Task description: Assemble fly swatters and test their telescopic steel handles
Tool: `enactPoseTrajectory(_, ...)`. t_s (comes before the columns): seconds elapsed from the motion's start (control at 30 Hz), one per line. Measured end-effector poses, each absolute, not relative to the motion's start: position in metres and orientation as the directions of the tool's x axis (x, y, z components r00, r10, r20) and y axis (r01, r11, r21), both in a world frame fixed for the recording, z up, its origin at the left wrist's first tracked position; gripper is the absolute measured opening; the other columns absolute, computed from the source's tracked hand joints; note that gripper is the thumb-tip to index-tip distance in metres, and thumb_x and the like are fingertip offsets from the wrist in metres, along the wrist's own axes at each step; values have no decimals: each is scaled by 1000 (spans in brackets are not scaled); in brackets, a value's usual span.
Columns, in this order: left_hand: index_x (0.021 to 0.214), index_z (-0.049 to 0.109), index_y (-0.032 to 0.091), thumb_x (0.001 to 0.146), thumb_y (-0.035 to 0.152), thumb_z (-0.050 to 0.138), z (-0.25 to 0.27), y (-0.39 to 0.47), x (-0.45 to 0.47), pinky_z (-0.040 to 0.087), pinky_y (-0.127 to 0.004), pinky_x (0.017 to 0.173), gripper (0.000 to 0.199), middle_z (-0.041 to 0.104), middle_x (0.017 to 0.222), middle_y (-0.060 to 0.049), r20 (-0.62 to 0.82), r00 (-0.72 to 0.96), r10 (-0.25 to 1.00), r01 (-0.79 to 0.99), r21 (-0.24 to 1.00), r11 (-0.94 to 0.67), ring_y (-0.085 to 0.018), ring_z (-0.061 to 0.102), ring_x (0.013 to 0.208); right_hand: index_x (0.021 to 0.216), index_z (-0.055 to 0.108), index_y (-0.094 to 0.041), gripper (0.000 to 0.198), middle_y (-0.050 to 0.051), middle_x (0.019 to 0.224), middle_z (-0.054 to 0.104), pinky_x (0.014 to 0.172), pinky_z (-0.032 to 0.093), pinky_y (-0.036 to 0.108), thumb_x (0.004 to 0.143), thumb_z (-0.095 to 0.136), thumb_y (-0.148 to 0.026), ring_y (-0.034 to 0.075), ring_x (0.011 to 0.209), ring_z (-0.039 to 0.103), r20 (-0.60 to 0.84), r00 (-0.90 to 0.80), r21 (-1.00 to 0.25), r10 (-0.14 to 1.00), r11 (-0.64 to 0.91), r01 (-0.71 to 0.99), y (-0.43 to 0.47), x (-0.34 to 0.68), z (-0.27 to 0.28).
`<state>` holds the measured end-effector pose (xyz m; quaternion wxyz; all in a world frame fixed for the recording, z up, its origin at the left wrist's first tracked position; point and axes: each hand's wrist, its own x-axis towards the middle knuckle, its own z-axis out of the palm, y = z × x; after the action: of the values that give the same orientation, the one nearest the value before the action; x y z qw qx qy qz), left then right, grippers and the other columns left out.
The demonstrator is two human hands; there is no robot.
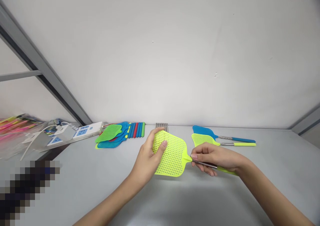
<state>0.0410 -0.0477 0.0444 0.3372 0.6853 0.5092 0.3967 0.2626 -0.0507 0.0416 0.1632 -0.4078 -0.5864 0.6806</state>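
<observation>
Yellow fly swatter (183,152) is held above the desk (275,166), short of its back edge. The left hand (147,154) pinches the mesh head (171,152); the right hand (217,155) grasps the metal rod (208,165) beside the neck (188,158). Fitting the two together seems the step in hand; the next move calls for straight alignment.

Likely a workshop: grey worktable (85,179), row of grips (135,130), pile of swatter heads (111,134).

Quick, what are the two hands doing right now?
Left hand: closed, holding the yellow mesh paddle with the thumb on its face.
Right hand: closed, holding the metal rod near the paddle's neck.
</observation>
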Motion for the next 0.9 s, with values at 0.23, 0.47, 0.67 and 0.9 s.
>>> enactPoseTrajectory(0.23, 116, 40, 26, 82, 39, 42, 45, -46, 41, 43, -28, 72, 36, 56, 96, -2, 189, 155, 970, 426, 873, -238, -17, 54, 85, 81, 56, -13, 33, -1, 60, 54, 45, 38, 20, 77, 53, -45, 6, 44, 46, -348, -607, -934, 714, -210, 289, -51, 270, 50)
enactPoseTrajectory(0.47, 116, 39, 27, 82, 38, 43, 44, -46, 41, 43, -29, 76, 36, 55, 101, -2, 206, 149, 967, 433, 866, -251, -17, 53, 89, 93, 57, -14, 34, 1, 64, 58, 48, 39, 21, 75, 56, -43, 7, 48, 47, -373, -553, -896, 745, -134, 423, -53, 280, 57)
enactPoseTrajectory(0.67, 116, 40, 27, 82, 38, 43, 44, -45, 39, 44, -29, 74, 36, 55, 100, -2, 201, 142, 969, 425, 872, -243, -17, 54, 87, 96, 57, -16, 31, 2, 68, 59, 51, 40, 21, 78, 51, -41, 8, 51, 47, -366, -560, -886, 743, -95, 453, -51, 281, 55)
enactPoseTrajectory(0.9, 117, 39, 26, 82, 37, 44, 43, -44, 38, 44, -31, 77, 37, 56, 102, -3, 207, 131, 970, 411, 879, -243, -18, 55, 90, 100, 57, -17, 34, 0, 65, 54, 48, 36, 21, 79, 49, -42, 7, 48, 42, -378, -571, -876, 729, -83, 474, -49, 287, 53)
